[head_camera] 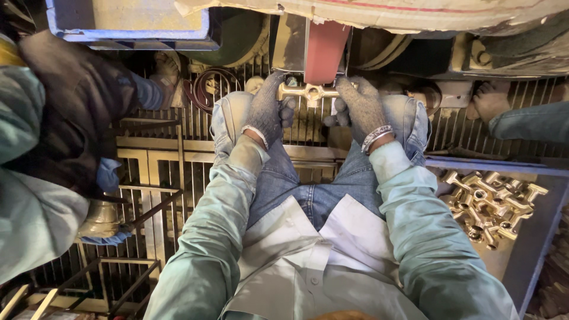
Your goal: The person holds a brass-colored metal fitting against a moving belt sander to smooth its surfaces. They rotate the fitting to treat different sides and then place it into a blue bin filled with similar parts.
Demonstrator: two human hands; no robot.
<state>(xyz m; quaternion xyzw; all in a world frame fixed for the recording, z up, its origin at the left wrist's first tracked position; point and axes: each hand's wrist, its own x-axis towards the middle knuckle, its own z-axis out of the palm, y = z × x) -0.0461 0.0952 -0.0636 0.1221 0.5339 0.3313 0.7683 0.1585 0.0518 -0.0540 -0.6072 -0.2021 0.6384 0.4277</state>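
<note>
Left hand: our gloved left hand [266,111] is closed on the left end of the brass fitting [309,92].
Right hand: our right hand [363,108] is closed on its right end.
Fitting: long axis runs left to right, both hands equally near.
Beyond: the reddish sanding belt [325,51], touching the fitting's middle.
Side: a tray of brass fittings [495,203] at our right.

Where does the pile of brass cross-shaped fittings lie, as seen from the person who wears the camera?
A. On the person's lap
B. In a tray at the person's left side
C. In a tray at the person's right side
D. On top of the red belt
C. The pile of brass cross-shaped fittings lies in a grey metal tray beside the right arm, while both gloved hands hold one brass fitting against the red sanding belt.
</note>
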